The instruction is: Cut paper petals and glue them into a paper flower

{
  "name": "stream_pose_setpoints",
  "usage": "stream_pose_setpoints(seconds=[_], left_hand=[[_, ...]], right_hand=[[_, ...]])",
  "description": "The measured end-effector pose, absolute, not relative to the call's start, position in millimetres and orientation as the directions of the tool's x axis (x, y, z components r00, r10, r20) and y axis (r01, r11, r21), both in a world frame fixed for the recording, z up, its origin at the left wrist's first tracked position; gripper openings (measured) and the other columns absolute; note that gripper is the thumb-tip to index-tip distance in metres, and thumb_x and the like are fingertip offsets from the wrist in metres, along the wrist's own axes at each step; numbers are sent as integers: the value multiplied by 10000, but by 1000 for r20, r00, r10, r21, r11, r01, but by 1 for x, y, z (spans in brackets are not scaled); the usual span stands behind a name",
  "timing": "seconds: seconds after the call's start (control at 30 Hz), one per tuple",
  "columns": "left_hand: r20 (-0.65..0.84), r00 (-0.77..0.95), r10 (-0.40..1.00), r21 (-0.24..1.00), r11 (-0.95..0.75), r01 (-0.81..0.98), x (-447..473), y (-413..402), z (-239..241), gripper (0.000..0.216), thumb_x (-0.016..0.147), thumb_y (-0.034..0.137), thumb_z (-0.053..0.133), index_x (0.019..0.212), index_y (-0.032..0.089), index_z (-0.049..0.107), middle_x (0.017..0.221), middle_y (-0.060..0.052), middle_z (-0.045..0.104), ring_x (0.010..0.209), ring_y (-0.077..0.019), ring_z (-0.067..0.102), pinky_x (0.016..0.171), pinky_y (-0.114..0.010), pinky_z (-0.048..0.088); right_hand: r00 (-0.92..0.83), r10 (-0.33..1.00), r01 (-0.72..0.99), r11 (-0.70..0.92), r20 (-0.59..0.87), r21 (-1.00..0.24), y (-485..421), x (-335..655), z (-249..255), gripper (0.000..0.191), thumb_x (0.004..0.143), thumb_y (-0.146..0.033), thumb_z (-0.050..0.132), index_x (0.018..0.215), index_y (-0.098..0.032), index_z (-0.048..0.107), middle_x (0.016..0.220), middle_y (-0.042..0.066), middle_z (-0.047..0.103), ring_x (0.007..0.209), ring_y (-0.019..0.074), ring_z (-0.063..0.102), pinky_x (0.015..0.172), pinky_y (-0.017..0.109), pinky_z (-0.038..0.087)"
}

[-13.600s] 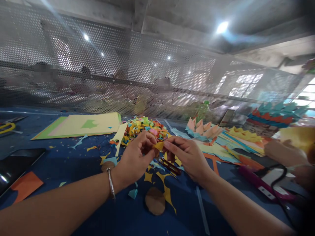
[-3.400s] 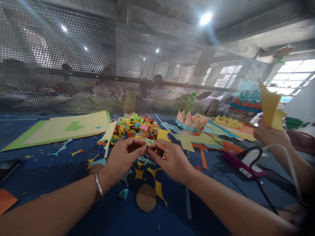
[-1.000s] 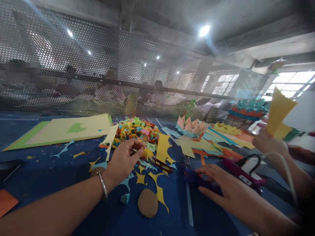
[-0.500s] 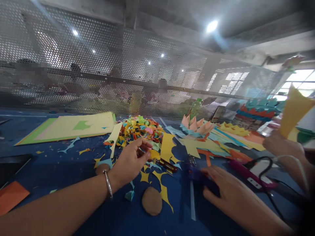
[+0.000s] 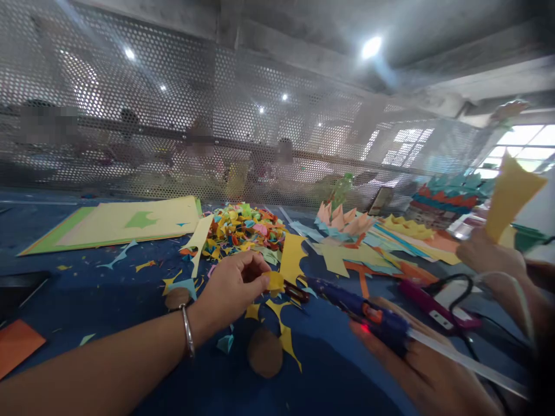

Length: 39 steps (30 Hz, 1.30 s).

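My left hand [image 5: 236, 283], with a silver bangle at the wrist, pinches a small yellow paper piece [image 5: 274, 282] between thumb and fingers. My right hand [image 5: 416, 352] is wrapped round a blue hot glue gun [image 5: 359, 306]. Its nozzle points left toward the paper piece, a short way apart from it. A long clear glue stick [image 5: 468, 361] juts from the gun's back end, and a red light glows on its side. Just right of the paper piece lies a dark red pair of snips or a cutter [image 5: 296, 292], partly hidden. A round brown disc [image 5: 265, 353] lies below my left hand.
Behind my left hand rises a heap of coloured paper bits [image 5: 247, 228]. Paper sheets [image 5: 130, 222] are stacked at left. Peach paper petals [image 5: 342, 219] stand at right, near a purple power strip [image 5: 433, 309] with cables. Another person's hand [image 5: 494, 254] holds yellow paper.
My right hand has picked the glue gun up off the table and swung its nozzle left toward my left hand. The yellow piece stays pinched, shifted slightly.
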<state>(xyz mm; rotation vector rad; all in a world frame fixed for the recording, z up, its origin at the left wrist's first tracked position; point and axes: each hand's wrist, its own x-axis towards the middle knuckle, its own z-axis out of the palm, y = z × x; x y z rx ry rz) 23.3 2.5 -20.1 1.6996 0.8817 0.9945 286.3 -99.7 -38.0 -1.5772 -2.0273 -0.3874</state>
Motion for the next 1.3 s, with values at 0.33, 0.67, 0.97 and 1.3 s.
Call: stream_pose_setpoints(seconds=[0.33, 0.67, 0.97, 1.3], left_hand=[[226, 449, 865, 939, -316, 137, 22, 2, -19, 41, 692, 166, 574, 732, 159, 569, 648, 14, 560, 598, -106, 522, 580, -231, 428], [196, 482, 854, 943, -298, 146, 24, -1, -17, 36, 687, 161, 559, 719, 152, 572, 637, 1, 587, 582, -112, 556, 570, -236, 442], [192, 488, 852, 939, -304, 162, 22, 0, -17, 42, 690, 166, 558, 724, 153, 579, 642, -1, 599, 578, -113, 560, 570, -237, 443], [160, 499, 852, 952, -267, 150, 22, -2, -18, 55, 679, 192, 564, 721, 158, 572, 647, -6, 600, 589, -125, 571, 575, -250, 452]], right_hand=[[-279, 784, 932, 361, 554, -41, -101, 275, -48, 375, 846, -442, 486, 1101, -216, 644, 1139, 86, 658, 1029, 288, 621, 825, 381, 553], [-385, 773, 908, 416, 503, 56, -97, 287, -56, 398, 837, -399, 526, 1183, -220, 605, 1211, 81, 617, 1048, 272, 613, 826, 325, 551], [-451, 756, 886, 442, 474, 138, -97, 290, -58, 362, 865, -369, 477, 1169, -230, 616, 1253, 78, 584, 1078, 274, 593, 840, 334, 542], [-460, 756, 886, 428, 466, 181, -96, 291, -59, 363, 850, -348, 508, 1174, -229, 620, 1243, 80, 593, 1062, 288, 600, 822, 359, 552]])
